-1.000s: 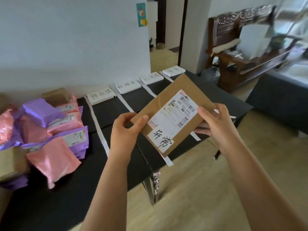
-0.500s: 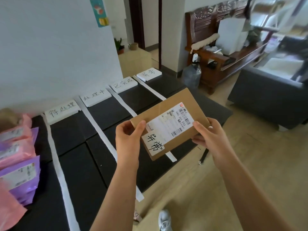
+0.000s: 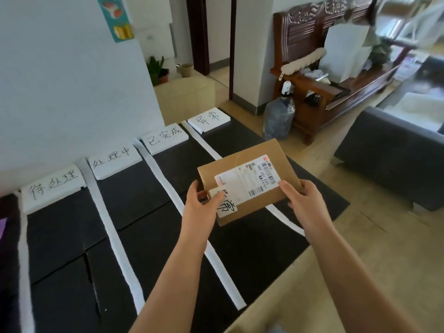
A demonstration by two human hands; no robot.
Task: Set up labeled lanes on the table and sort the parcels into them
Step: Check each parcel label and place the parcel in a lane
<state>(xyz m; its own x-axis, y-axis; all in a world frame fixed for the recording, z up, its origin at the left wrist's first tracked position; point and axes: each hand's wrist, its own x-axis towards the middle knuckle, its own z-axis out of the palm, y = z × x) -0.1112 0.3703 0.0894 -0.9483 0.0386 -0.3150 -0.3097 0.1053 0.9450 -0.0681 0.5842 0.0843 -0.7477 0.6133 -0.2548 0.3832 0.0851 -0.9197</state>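
I hold a flat brown cardboard parcel [image 3: 249, 162] with a white shipping label and a handwritten white sticker above the right part of the black table [image 3: 144, 236]. My left hand [image 3: 201, 205] grips its near left corner, thumb on the sticker. My right hand [image 3: 305, 200] grips its near right edge, thumb on the label. White tape strips [image 3: 113, 234] divide the table into lanes. Four white handwritten lane signs lie along the far edge; the rightmost sign [image 3: 209, 120] heads the lane under the parcel.
A white wall runs behind the table. Right of the table are a plastic water jug [image 3: 278, 116], a carved wooden bench [image 3: 336, 75] and a dark grey sofa [image 3: 394, 155]. A purple parcel edge [image 3: 2, 228] shows at the far left.
The view has swung right, so the pile of pink and purple parcels has left the frame. The brown parcel has moved with both hands over the rightmost lane and sits flatter.
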